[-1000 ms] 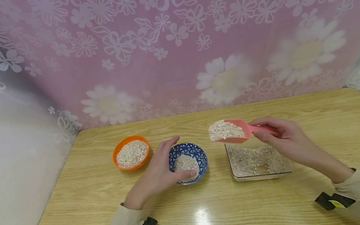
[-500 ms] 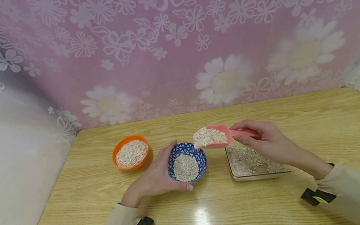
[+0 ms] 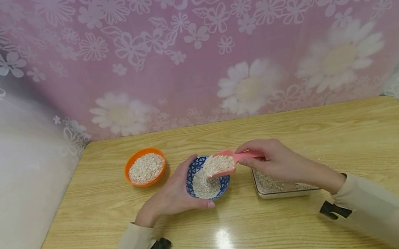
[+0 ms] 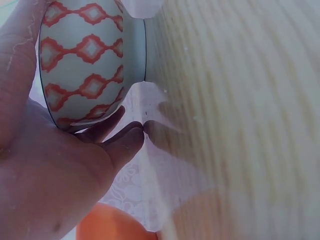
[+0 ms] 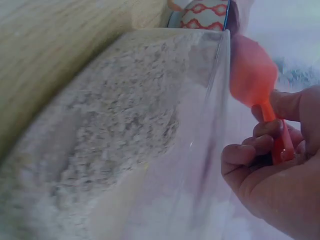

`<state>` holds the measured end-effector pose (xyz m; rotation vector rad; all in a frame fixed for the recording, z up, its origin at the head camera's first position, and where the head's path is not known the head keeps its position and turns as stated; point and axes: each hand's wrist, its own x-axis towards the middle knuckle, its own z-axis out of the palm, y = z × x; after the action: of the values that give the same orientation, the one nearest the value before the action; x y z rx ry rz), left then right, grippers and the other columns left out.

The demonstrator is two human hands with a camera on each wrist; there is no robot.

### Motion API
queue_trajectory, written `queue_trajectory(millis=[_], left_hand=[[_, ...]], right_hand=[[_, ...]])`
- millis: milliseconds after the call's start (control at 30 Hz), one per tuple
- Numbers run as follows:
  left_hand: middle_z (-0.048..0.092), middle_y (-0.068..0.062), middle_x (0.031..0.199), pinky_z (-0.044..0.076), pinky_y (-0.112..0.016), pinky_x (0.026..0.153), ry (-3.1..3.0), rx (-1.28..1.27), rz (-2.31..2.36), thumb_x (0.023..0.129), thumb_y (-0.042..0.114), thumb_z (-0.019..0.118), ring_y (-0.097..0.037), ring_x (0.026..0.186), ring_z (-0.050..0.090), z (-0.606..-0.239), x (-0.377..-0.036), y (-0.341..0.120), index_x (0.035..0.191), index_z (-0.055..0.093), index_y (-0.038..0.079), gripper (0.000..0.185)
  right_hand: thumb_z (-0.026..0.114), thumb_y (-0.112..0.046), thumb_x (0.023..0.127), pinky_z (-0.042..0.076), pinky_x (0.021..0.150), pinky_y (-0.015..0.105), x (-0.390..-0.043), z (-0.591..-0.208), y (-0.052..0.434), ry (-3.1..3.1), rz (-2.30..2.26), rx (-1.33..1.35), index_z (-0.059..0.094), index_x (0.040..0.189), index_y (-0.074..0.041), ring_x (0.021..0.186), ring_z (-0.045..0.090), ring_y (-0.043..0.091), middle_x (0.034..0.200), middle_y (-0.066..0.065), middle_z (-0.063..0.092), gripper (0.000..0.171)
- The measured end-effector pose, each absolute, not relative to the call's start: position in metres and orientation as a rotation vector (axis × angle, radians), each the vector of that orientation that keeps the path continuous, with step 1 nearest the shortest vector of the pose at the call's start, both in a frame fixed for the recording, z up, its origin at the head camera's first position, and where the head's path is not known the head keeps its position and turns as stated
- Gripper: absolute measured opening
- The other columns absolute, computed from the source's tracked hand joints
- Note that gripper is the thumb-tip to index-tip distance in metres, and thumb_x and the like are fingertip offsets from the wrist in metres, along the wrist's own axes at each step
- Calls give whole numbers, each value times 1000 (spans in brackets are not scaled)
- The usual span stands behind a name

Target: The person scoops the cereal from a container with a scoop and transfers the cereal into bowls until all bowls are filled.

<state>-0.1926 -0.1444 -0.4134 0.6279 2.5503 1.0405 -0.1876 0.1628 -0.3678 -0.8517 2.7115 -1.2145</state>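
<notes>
A small bowl (image 3: 194, 168), blue triangles inside and red diamonds on its white outside (image 4: 85, 55), stands on the table with oats in it. My left hand (image 3: 174, 195) holds its left side, thumb in front and fingers behind. My right hand (image 3: 278, 161) grips the handle of a pink scoop (image 3: 228, 153) heaped with rolled oats (image 3: 219, 164). The scoop's front is over the bowl, and oats seem to be dropping off its lip. In the right wrist view, fingers and thumb wrap the handle.
A clear rectangular container (image 3: 284, 193), partly filled with oats, stands under my right hand and forearm. An orange bowl (image 3: 140, 153) full of oats is at the back left. Behind the wooden table (image 3: 275, 235) hangs a flowered pink curtain (image 3: 183, 78).
My right hand has carried the loaded scoop leftward from above the container to over the patterned bowl. My left hand's thumb has moved from over the bowl to its front side.
</notes>
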Motion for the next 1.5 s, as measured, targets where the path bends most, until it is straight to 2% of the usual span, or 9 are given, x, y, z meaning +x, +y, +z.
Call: queue_trajectory(millis=[267,433,600,867,1000,1233,1500], left_hand=[[28,-3,166,34,-55,122,2550,631,1055,67,56,91,-25,149,35,-413,-193,-145,165,14,23,130],[28,-2,166,36,-53,120,2548,629,1054,67,57,91,-23,147,37,-413,-193,-145,165,14,22,130],[30,-1,164,38,-53,119,2532,626,1068,67,56,91,-23,145,39,-413,-193,-144,165,15,23,128],[29,-2,166,29,-55,124,2527,604,1064,67,55,92,-24,151,32,-414,-193,-143,165,13,25,128],[30,-1,165,31,-55,124,2527,607,1070,67,54,92,-24,150,34,-414,-193,-143,165,14,25,128],[33,-2,163,35,-54,121,2524,619,1084,67,53,92,-24,145,39,-414,-193,-143,164,15,24,128],[33,-2,163,36,-54,121,2528,616,1087,67,51,93,-24,145,39,-415,-194,-143,164,16,23,128]], right_hand=[[66,-18,101,49,71,29,-192,-353,143,2857,-893,-1186,73,116,-10,77,56,8,98,-1,73,18],[66,-23,101,51,75,32,-193,-342,133,2915,-740,-1247,72,114,-11,83,60,10,99,0,73,19],[65,-24,102,48,69,27,-192,-335,130,2896,-655,-1264,73,112,-12,77,55,8,92,-3,69,18],[66,-20,101,46,62,23,-190,-321,133,2910,-450,-1322,74,109,-11,70,53,6,87,-1,67,14],[67,-17,100,43,59,22,-189,-312,135,2931,-394,-1339,73,107,-10,66,50,7,83,-1,66,12],[66,-18,100,42,57,23,-187,-298,136,2940,-390,-1323,72,109,-11,66,48,6,85,-1,66,13],[70,-17,98,40,57,22,-184,-300,135,2934,-290,-1313,72,106,-14,67,47,7,82,-3,63,10]])
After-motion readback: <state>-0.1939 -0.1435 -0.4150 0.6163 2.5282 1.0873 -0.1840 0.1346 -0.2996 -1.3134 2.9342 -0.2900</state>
